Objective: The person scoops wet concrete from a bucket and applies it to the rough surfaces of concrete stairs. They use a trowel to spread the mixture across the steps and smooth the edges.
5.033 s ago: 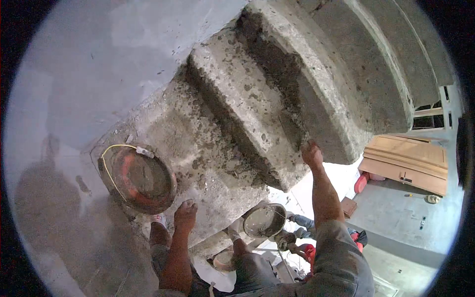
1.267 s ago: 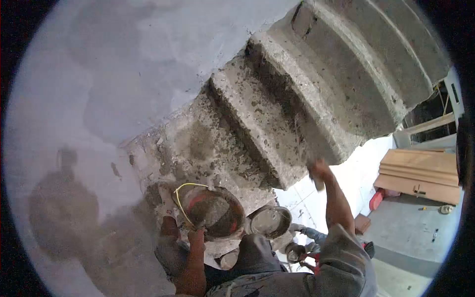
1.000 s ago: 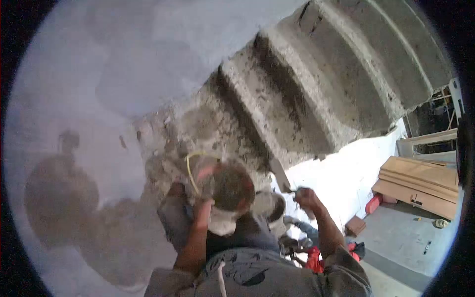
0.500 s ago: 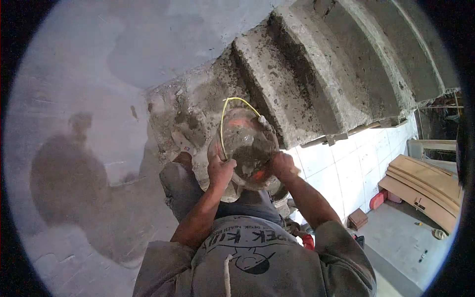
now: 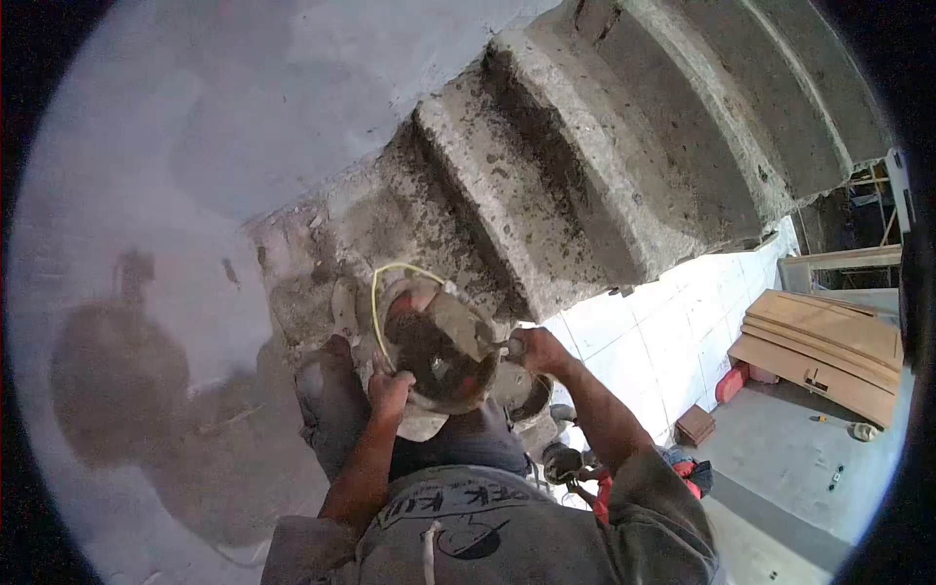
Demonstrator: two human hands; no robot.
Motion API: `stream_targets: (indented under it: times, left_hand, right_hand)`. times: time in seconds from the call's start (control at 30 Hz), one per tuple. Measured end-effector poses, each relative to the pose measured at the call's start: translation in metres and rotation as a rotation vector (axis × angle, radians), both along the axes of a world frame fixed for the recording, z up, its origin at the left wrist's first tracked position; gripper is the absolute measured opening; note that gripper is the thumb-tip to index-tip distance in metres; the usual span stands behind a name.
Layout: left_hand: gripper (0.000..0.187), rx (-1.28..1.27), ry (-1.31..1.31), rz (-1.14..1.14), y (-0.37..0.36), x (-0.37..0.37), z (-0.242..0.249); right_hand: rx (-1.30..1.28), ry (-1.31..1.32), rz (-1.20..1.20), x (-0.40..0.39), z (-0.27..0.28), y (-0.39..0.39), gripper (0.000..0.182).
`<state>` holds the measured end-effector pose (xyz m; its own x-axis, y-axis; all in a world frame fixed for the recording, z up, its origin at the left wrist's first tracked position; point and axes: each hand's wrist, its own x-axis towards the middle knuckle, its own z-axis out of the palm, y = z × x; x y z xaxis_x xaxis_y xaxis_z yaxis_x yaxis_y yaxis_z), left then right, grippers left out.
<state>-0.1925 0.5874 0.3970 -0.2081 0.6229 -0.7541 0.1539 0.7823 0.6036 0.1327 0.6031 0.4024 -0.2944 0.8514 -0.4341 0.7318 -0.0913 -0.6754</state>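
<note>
A mortar-smeared bucket (image 5: 397, 363) with orange patches and a yellow handle is tilted in front of my body, with dark wet mix inside. My left hand (image 5: 390, 390) is closed on its near left rim, by the lower end of the handle. At the bucket's right side, my right hand (image 5: 538, 351) is closed around the grip of what looks like a trowel (image 5: 462, 326). Its grey blade lies over the bucket's opening. Just behind, lower right, stands a second round container (image 5: 526, 392), partly hidden.
Rough concrete stairs (image 5: 546, 146) rise to the upper right beside a grey wall (image 5: 185, 156). Below the open side, a person in red (image 5: 603, 495) has hands near another bucket (image 5: 562, 462). Wooden panels (image 5: 829, 336) and brown blocks (image 5: 695, 425) lie on the lower floor.
The bucket and both hands have moved left and down in view, and the bucket is tilted more. My right hand is now off the rim, with the trowel blade showing. More of the person below appears.
</note>
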Motion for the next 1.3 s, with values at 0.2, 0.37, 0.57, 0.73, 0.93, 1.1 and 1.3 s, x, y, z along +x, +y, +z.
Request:
stream_targets:
  times: [0.2, 0.37, 0.57, 0.73, 0.93, 1.1, 1.3]
  left_hand:
    - [0.058, -0.058, 0.034, -0.143, -0.011, -0.024, -0.012]
    - [0.072, 0.07, 0.159, 0.106, -0.013, -0.011, -0.001]
    - [0.047, 0.241, -0.009, 0.01, -0.017, -0.013, -0.01]
    - [0.068, 0.316, 0.028, -0.052, -0.016, 0.008, 0.012]
    - [0.075, 0.424, 0.204, -0.267, -0.015, 0.037, 0.046]
    - [0.07, 0.39, 0.111, -0.208, -0.012, 0.023, 0.046]
    - [0.072, 0.203, -0.104, -0.032, -0.013, 0.021, 0.033]
  right_hand:
    - [-0.242, 0.152, -0.506, 0.11, -0.026, 0.082, 0.013]
    - [-0.416, 0.373, -0.891, 0.132, 0.006, -0.012, 0.023]
    - [0.15, -0.307, 0.0, 0.055, 0.003, -0.06, 0.02]
    - [0.126, -0.714, 0.297, -0.033, 0.052, -0.032, 0.014]
    - [0.007, -0.78, 0.177, -0.042, -0.004, -0.037, 0.018]
    - [-0.102, -0.562, 0.0, -0.043, 0.027, -0.057, 0.028]
    - [0.027, -0.429, 0.043, -0.03, 0.03, -0.061, 0.026]
